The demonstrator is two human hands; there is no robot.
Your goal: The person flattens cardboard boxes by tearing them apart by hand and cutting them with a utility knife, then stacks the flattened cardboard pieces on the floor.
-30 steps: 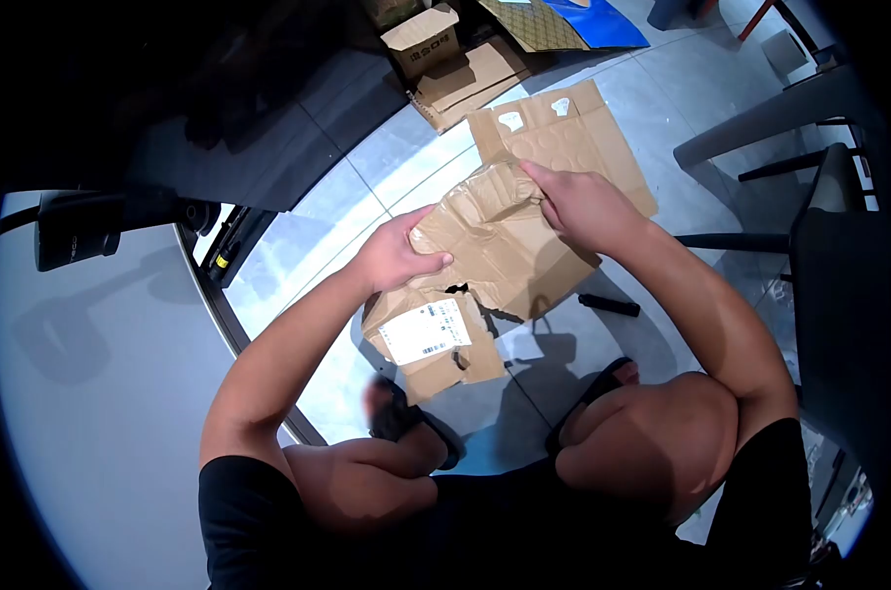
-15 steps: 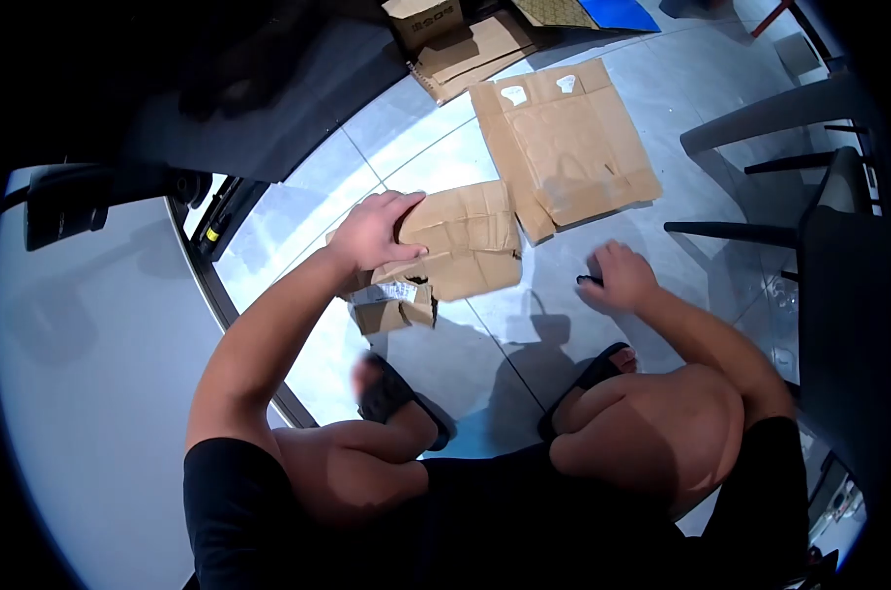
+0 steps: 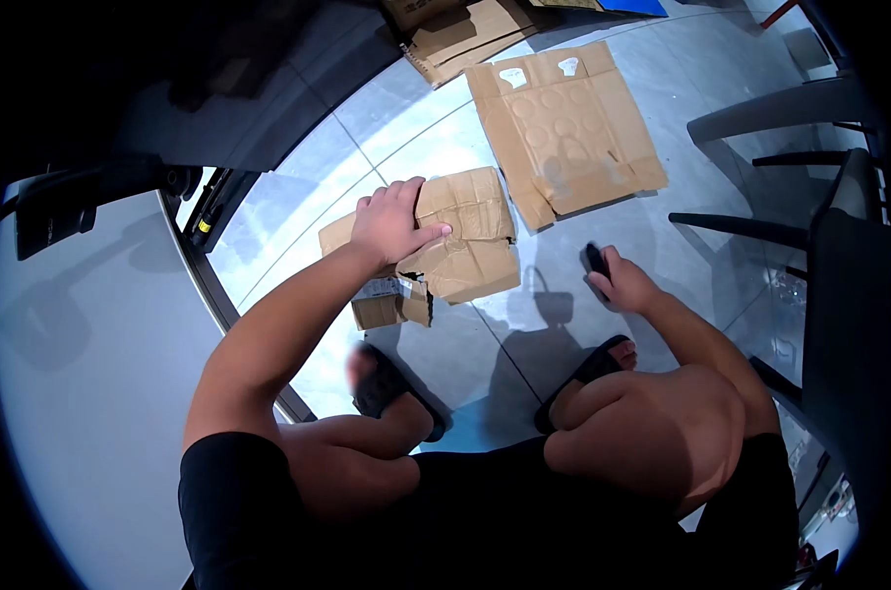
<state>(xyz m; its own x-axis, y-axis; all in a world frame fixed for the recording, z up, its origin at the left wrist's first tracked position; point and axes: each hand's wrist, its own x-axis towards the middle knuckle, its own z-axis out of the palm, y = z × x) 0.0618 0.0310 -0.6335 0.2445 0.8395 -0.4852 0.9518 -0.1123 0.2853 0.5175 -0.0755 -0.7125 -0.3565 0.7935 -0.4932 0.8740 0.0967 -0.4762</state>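
Cardboard box [image 3: 477, 267], brn, creased, torn nr label [image 3: 375, 289]

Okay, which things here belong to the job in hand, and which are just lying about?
In hand:
- torn cardboard, under the left hand
- small black object, in the right hand

Probably lying about:
- flat cardboard sheet, untouched, possibly related
- cardboard pile, top edge
- blue sheet
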